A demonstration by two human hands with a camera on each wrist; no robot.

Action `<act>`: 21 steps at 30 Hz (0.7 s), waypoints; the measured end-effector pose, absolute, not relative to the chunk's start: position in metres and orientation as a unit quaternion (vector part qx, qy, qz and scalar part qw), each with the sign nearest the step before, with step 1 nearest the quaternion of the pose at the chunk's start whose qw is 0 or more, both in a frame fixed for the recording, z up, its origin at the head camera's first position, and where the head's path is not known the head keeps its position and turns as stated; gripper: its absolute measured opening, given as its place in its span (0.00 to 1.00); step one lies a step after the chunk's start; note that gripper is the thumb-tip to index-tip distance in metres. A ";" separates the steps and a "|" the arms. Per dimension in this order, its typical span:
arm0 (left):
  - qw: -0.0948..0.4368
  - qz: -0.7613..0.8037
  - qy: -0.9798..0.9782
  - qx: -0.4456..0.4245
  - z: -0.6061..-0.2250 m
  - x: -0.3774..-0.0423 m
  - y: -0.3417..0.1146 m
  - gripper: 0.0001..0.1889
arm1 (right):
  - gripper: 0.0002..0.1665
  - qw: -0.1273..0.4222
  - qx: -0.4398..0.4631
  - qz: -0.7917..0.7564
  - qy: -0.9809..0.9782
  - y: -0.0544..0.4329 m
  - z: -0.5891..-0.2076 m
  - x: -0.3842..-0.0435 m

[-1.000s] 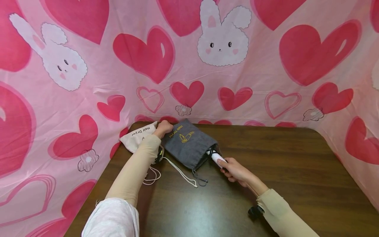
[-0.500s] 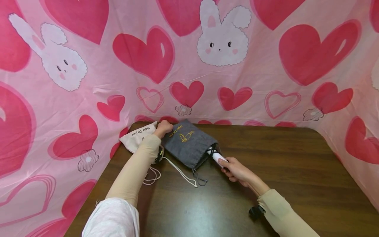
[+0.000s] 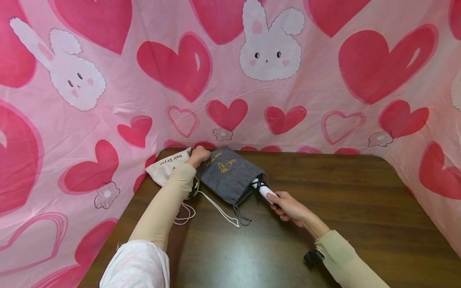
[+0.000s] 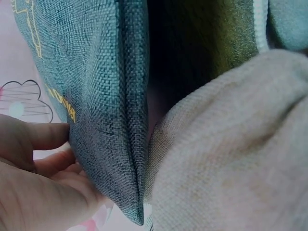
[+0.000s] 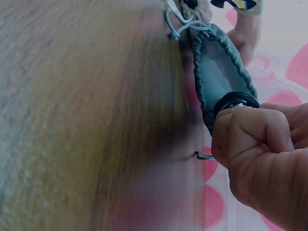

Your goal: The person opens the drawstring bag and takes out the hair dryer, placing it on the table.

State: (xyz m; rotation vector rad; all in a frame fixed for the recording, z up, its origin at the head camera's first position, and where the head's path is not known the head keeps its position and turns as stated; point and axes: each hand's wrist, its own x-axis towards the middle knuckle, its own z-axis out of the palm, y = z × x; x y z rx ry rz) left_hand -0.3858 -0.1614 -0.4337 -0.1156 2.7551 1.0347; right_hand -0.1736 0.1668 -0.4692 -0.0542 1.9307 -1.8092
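Note:
A grey drawstring bag (image 3: 230,178) with a yellow "Hair Dryer" print lies on the table, its mouth toward the right hand. At its far left corner, my left hand (image 3: 200,155) pinches the cloth between thumb and fingers, as the left wrist view shows. My right hand (image 3: 288,208) grips a slim white handle (image 3: 265,192) with a black cord (image 5: 236,101) wound round it. That handle sticks out of the bag's open mouth; whatever lies farther inside is hidden, so its kind cannot be told. The grey drawstring (image 3: 244,218) hangs loose from the mouth.
Left of the grey bag lies a cream drawstring bag (image 3: 166,166), also printed "Hair Dryer", partly behind the left arm. Its white cords (image 3: 219,210) trail over the brown wooden table (image 3: 342,188). Pink heart-and-rabbit cloth (image 3: 223,88) walls the table at the back and sides.
My right hand has shifted very slightly right with the white handle, and a little more of it shows outside the bag. The left hand stays in place on the bag's corner.

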 end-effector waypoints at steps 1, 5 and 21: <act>0.101 0.351 0.930 -0.040 -0.434 -0.386 -0.161 0.27 | 0.27 0.245 -0.021 -0.662 0.708 0.167 -0.469 -0.174; 0.122 0.367 0.921 -0.046 -0.433 -0.388 -0.160 0.27 | 0.28 0.247 -0.026 -0.660 0.709 0.167 -0.468 -0.174; 0.115 0.340 0.933 -0.037 -0.436 -0.393 -0.156 0.20 | 0.28 0.247 -0.027 -0.659 0.710 0.169 -0.467 -0.175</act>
